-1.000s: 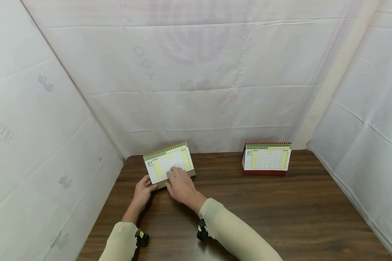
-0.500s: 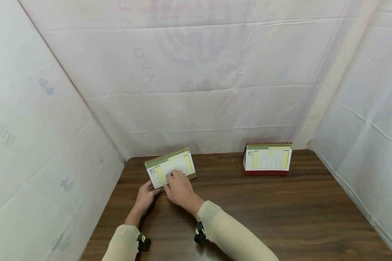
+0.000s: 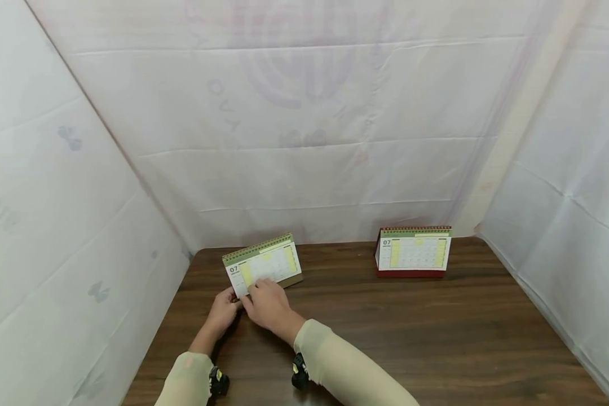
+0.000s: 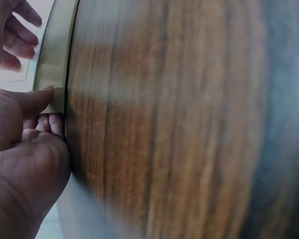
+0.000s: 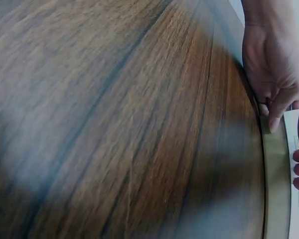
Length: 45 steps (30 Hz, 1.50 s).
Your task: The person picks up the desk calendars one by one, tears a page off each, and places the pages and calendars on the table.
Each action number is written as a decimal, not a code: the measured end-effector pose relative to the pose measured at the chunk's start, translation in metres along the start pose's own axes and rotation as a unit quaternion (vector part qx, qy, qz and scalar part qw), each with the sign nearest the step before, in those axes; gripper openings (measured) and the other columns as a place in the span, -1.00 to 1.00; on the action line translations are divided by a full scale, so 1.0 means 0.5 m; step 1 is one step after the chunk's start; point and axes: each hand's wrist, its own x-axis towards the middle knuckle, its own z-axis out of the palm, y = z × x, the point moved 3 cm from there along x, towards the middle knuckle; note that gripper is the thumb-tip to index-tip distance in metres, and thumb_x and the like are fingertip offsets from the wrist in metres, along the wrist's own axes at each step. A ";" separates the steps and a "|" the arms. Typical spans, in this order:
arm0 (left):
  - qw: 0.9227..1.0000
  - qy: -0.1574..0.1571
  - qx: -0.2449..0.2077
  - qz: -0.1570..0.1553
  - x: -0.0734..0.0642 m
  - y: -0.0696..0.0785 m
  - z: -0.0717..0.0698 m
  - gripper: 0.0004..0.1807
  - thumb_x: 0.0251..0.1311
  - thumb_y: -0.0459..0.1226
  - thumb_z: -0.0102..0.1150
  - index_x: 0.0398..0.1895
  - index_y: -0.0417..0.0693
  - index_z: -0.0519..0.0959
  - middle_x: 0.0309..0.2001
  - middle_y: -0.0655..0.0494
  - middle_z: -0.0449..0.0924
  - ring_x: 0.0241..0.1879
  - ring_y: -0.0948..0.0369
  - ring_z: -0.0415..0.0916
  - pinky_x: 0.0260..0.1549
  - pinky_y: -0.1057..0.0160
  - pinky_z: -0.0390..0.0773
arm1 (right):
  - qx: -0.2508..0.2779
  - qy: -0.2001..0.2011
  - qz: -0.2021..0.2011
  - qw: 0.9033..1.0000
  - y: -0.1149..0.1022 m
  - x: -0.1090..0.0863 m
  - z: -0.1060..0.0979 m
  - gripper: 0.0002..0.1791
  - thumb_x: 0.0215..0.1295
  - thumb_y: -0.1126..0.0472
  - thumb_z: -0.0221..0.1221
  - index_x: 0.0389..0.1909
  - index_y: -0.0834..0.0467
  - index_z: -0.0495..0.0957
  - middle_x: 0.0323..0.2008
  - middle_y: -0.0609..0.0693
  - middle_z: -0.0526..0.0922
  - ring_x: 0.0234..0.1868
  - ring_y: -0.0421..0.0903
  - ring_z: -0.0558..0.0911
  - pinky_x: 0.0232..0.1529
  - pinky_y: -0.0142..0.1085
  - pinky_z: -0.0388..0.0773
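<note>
Tan-based desk calendar (image 3: 271,264): stands near the far edge of the surface (image 3: 385,332), toward its far-left corner, set at an angle to that edge with its right end farther back. Page shows "07"; coil binding along the top.

Left hand (image 3: 222,311): grips the calendar's near-left lower corner, thumb pressed on the front of the tan base (image 4: 52,62), fingers at its end.

Right hand (image 3: 268,304): lies in front of the page, fingers bent, at the lower left of the sheet. Whether thumb and fingers pinch the paper cannot be told.

Red-based calendar (image 3: 415,252): 1 unit, also showing "07", near the far edge toward the far-right corner, well apart from both hands. Black devices (image 3: 300,372), 2 in number, at the wrists.
</note>
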 end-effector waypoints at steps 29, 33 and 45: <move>0.999 0.036 -0.007 -0.005 -0.007 -0.013 -0.018 -0.49 0.27 -0.65 0.00 0.31 -0.54 0.52 0.12 -0.31 0.72 -0.17 0.50 0.52 -0.17 0.51 0.54 | -0.041 -0.089 0.091 0.991 -0.048 0.067 0.027 -0.39 0.61 -0.38 -0.03 -0.45 -0.14 0.75 -0.33 -0.16 0.76 -0.22 -0.20 0.66 -0.40 -0.25 0.58; 0.999 0.039 -0.017 -0.010 -0.007 -0.015 -0.015 -0.51 0.27 -0.66 -0.03 0.29 -0.54 0.53 0.05 -0.26 0.75 -0.22 0.51 0.53 -0.21 0.50 0.56 | -0.033 -0.091 0.087 0.991 -0.045 0.067 0.029 -0.40 0.63 -0.33 -0.02 -0.51 -0.12 0.73 -0.35 -0.16 0.76 -0.23 -0.19 0.64 -0.37 -0.25 0.57; 0.999 0.029 -0.028 -0.011 0.002 -0.017 -0.004 -0.49 0.33 -0.65 -0.04 0.35 -0.54 0.47 0.24 -0.45 0.64 -0.08 0.50 0.57 -0.11 0.55 0.58 | -0.067 -0.083 0.075 0.991 -0.029 0.064 0.026 -0.38 0.62 -0.35 -0.02 -0.56 -0.13 0.69 -0.39 -0.18 0.77 -0.29 -0.20 0.68 -0.40 -0.26 0.60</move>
